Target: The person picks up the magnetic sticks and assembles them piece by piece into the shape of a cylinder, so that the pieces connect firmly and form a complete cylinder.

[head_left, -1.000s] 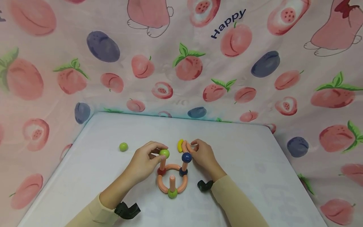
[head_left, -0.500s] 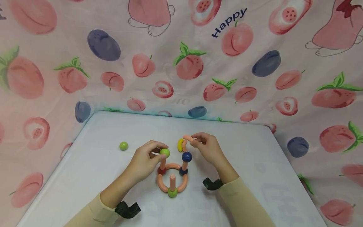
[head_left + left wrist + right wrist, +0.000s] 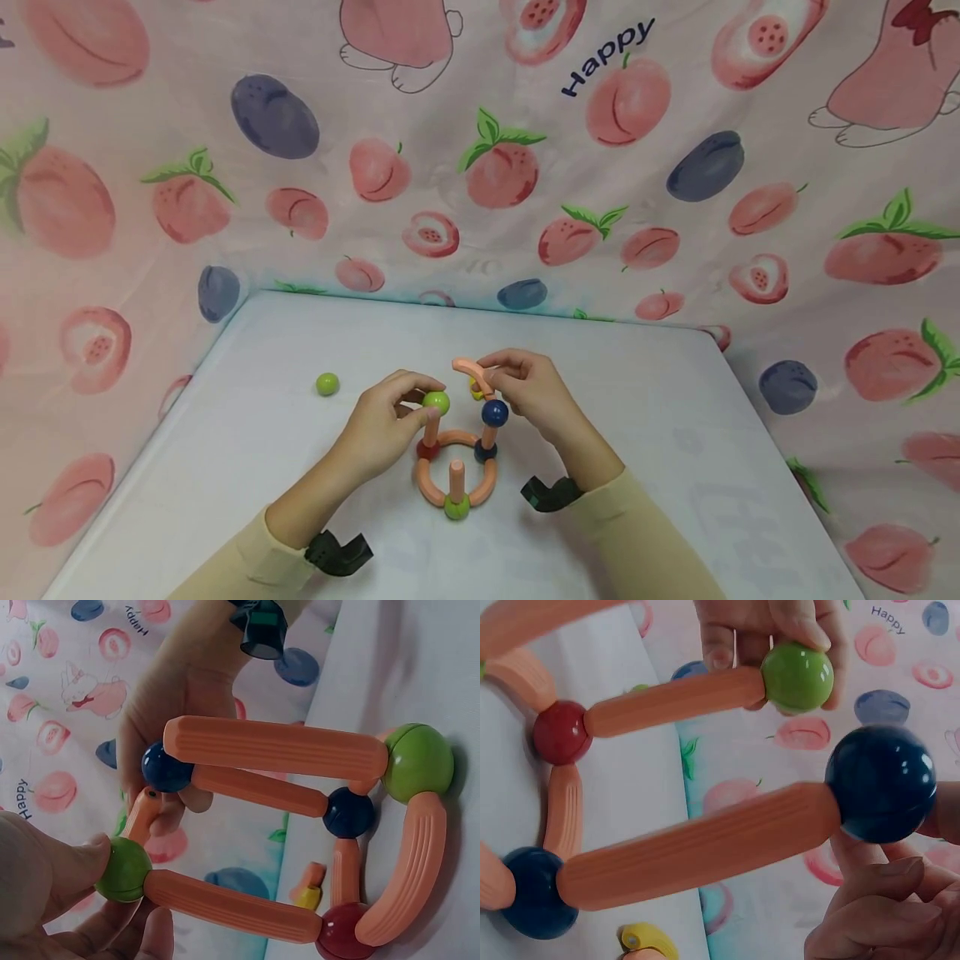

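Compared with a second ago, we see the right hand [image 3: 528, 383] raised off the table and shifted left, bringing a curved orange piece [image 3: 469, 367] with it; the left hand [image 3: 386, 417] keeps its place.

Starting at the left, we find a patterned cloth [image 3: 300, 108] behind and beside the white table [image 3: 255, 400], and a loose green ball [image 3: 327, 384] lying on the tabletop, well apart from the structure. Next comes the left hand, its thumb and fingers pinching the upper green ball [image 3: 436, 403], which caps an orange rod [image 3: 431, 432] standing on the red ball [image 3: 427, 451]. A black wrist device [image 3: 337, 554] sits below that arm.

In the middle we see the ring of curved orange pieces [image 3: 425, 487] lying on the table, joined at the red ball, the lower blue ball [image 3: 486, 451] and the front green ball [image 3: 457, 507]. From the front one rises an upright front rod [image 3: 457, 481]. Above the ring's far side hangs the carried curved piece, partly covering a yellow piece [image 3: 476, 388] on the table; we cannot tell whether it touches the upper blue ball [image 3: 495, 413], which tops the right-hand rod [image 3: 489, 438].

Farthest right, the right hand grips the curved piece between thumb and fingers.
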A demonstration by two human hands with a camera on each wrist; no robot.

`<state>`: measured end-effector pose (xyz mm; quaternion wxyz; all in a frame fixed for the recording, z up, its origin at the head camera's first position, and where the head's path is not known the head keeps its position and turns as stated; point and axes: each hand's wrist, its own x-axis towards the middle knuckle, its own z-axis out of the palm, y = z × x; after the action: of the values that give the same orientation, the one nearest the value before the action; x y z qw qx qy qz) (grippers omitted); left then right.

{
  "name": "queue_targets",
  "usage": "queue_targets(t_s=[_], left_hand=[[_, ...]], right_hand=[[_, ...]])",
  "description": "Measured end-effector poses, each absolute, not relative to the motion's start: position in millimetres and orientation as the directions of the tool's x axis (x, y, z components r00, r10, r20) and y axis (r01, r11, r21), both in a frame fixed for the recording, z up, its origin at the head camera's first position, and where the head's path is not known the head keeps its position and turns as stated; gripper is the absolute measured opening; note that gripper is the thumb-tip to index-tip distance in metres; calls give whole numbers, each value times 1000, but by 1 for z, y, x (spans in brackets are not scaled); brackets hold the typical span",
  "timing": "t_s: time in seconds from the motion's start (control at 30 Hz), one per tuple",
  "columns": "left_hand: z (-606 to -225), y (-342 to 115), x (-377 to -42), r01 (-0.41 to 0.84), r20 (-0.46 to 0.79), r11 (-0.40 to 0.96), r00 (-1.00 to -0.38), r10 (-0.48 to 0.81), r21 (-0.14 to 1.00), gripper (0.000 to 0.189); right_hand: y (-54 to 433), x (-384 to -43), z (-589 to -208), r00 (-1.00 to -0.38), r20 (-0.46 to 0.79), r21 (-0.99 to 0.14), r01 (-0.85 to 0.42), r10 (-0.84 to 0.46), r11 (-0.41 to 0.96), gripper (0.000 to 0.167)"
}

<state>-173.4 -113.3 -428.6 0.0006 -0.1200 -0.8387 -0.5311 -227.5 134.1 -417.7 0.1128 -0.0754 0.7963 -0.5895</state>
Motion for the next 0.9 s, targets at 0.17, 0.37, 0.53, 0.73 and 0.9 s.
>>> queue_targets(t_s=[0.17,0.37,0.53,0.73,0.9], left_hand=[[-428,-112,-173,207,132,412,-970,203,887,27],[-427,-111,-172,192,120,426,-974,190,884,28],[-427,-111,-171,167,100,436,-980,172,884,31],[-425,-110,-170,130,65,422,-984,166,897,32],[-425,-110,-170,120,55,414,-985,166,902,31]], right_hand=[[136,-225,-417,-947,-101,-962,15,-305,272,22],[138,-224,-418,-934,-120,-965,30,-336,261,24],[138,-223,-418,-926,-139,-968,54,-350,244,26],[136,-222,-418,-909,-161,-973,82,-386,214,29],[135,-222,-418,-902,-164,-974,84,-400,210,30]])
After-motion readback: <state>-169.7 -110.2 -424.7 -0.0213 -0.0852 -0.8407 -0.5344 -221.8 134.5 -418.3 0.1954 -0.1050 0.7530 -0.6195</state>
